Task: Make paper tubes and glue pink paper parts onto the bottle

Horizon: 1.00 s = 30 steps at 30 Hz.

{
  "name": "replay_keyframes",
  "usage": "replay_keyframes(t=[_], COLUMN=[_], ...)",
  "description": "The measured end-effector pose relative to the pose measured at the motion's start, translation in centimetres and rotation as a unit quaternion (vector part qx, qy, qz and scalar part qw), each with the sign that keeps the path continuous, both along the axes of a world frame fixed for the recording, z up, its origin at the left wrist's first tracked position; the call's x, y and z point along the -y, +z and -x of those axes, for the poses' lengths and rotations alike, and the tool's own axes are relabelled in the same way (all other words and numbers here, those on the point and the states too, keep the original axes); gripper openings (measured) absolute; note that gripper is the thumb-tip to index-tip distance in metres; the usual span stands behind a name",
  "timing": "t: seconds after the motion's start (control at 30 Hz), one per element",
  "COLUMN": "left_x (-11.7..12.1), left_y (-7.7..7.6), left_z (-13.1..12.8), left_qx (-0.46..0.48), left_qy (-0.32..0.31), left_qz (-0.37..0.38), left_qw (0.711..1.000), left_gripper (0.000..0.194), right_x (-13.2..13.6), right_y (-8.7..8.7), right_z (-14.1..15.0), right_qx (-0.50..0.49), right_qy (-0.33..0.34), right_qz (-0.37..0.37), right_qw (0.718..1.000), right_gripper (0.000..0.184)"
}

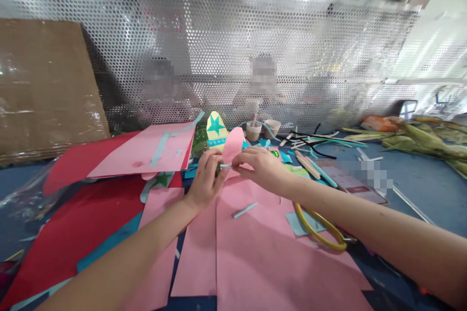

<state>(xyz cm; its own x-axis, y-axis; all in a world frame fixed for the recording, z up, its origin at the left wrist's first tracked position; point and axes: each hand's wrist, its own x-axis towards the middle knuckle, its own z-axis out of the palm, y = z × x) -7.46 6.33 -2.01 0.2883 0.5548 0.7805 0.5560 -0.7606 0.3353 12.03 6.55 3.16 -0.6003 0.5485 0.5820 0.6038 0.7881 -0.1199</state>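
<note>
My left hand (207,179) is closed, its fingertips pinching one end of a short light blue paper strip (226,165). My right hand (260,165) pinches the other end, so the strip spans the small gap between them. Something dark green shows by the left fingers; I cannot make out what it is. Just behind the fingertips stands a pink rounded paper cutout (234,144). Below the hands lies a large pink paper sheet (262,252), with another loose light blue strip (245,210) on it. A yellow egg-shaped cutout (215,126) with a green star is farther back.
Yellow-handled scissors (321,233) lie under my right forearm. Red paper (83,223) and stacked pink sheets (138,150) are at left. Two small cups (254,132), sticks (307,164), a phone-like flat object (359,187) and husks (419,141) sit before a perforated metal panel (219,34).
</note>
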Motion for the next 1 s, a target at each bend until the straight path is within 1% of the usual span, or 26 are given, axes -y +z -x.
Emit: replay_keyframes(t=[0.03,0.13,0.2,0.3,0.4,0.7,1.0], left_x=[-0.3,-1.2,-1.8,-2.3,-2.3,-2.0,-1.6], left_y=[-0.2,-0.8,-1.1,-1.5,-1.5,-1.2,-0.6], left_z=[0.0,0.1,0.1,0.1,0.1,0.0,0.0], left_qx=[0.011,0.046,0.057,0.059,0.062,0.078,0.084], left_qy=[0.0,0.004,-0.004,-0.023,-0.031,-0.035,-0.031], left_qz=[0.01,0.056,0.092,0.134,0.162,0.191,0.191], left_qw=[1.0,0.997,0.994,0.989,0.984,0.978,0.977], left_gripper=[0.02,0.045,0.054,0.05,0.046,0.047,0.023], right_x=[-0.3,-1.5,-2.2,-2.6,-2.6,-2.7,-2.1], right_y=[0.0,0.1,0.0,-0.1,-0.2,-0.5,-0.7], right_z=[-0.2,-0.9,-1.2,-1.1,-0.8,-0.4,-0.2], right_qx=[0.005,0.022,0.035,0.058,0.071,0.08,0.081], right_qy=[-0.001,-0.005,-0.001,0.017,0.03,0.027,0.034], right_qz=[-0.005,-0.022,-0.031,-0.041,-0.051,-0.058,-0.053], right_qw=[1.0,1.0,0.999,0.997,0.996,0.995,0.995], right_gripper=[0.007,0.007,0.008,0.009,0.01,0.012,0.016])
